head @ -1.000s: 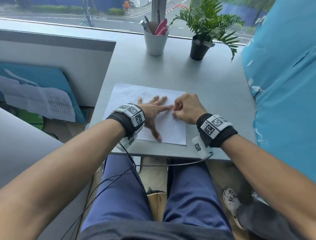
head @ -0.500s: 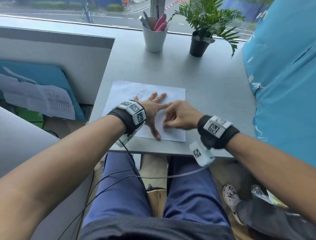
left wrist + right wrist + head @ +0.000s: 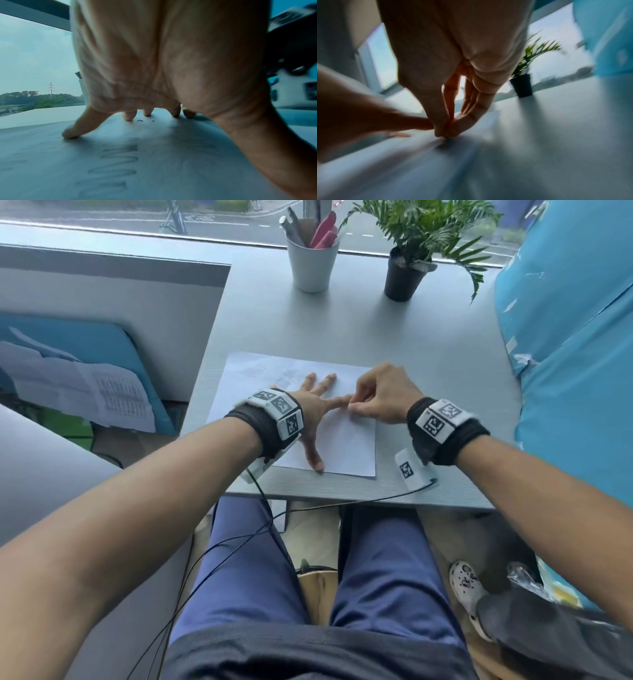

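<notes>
- Head view: a sheet of paper [image 3: 342, 440] lies on the grey desk [image 3: 428, 344] close to its near edge, with its long side running away from the person. The left hand [image 3: 313, 414] is spread flat on the sheet's middle, fingers straight and fanned, pressing it down. The right hand [image 3: 383, 398] sits over the right half of the sheet with its fingertips drawn together in a narrow pinch, touching the tip of the left forefinger. A cup of pens [image 3: 311, 265] and a potted plant [image 3: 402, 278] stand well apart at the far edge.
- Left wrist view: the left hand's fingers [image 3: 75, 129] bear on the paper, which shows faint writing. A small dark mark [image 3: 139, 120] lies just in front of the fingertips.
- Right wrist view: the right hand's fingertips [image 3: 443, 129] meet on the surface. Blur hides whether they nip the paper, something tiny, or nothing.
- Judgement: the working spot lies straight under the right hand's pinch, so the right hand is the nearer one to act, while the left only anchors the sheet.
</notes>
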Available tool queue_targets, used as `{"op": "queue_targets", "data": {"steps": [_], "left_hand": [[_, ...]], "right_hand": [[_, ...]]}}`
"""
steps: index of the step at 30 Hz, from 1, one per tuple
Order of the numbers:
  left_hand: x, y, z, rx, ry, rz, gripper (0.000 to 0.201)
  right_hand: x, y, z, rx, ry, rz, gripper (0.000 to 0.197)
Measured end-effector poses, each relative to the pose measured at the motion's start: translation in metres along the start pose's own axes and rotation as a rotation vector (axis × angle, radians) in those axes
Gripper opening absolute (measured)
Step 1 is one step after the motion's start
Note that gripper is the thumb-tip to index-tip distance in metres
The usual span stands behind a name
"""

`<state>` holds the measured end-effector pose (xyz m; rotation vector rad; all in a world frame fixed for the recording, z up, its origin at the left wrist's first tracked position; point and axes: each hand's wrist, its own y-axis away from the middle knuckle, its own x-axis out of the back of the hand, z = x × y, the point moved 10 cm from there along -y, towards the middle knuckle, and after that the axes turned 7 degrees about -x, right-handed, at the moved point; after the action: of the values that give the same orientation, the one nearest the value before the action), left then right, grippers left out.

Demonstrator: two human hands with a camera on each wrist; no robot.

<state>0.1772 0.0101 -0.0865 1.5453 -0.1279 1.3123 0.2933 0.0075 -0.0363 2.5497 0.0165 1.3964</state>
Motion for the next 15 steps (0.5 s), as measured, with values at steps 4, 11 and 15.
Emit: {"op": "queue_targets", "data": {"steps": [4,11,15], "left_hand": [[-0.001,-0.004,0.001,0.010,-0.016,-0.021,0.155],[0.001,-0.002,0.001,0.011,-0.030,-0.012,0.156],[0.000,-0.002,0.001,0.010,-0.037,-0.024,0.155]], "right_hand": [[-0.045,0.032,-0.030,0.135,0.028,-0.239,0.006],[-0.022,0.016,-0.014,0.076,0.042,-0.121,0.004],[-0.020,0.014,-0.011,0.072,0.052,-0.160,0.004]]}}
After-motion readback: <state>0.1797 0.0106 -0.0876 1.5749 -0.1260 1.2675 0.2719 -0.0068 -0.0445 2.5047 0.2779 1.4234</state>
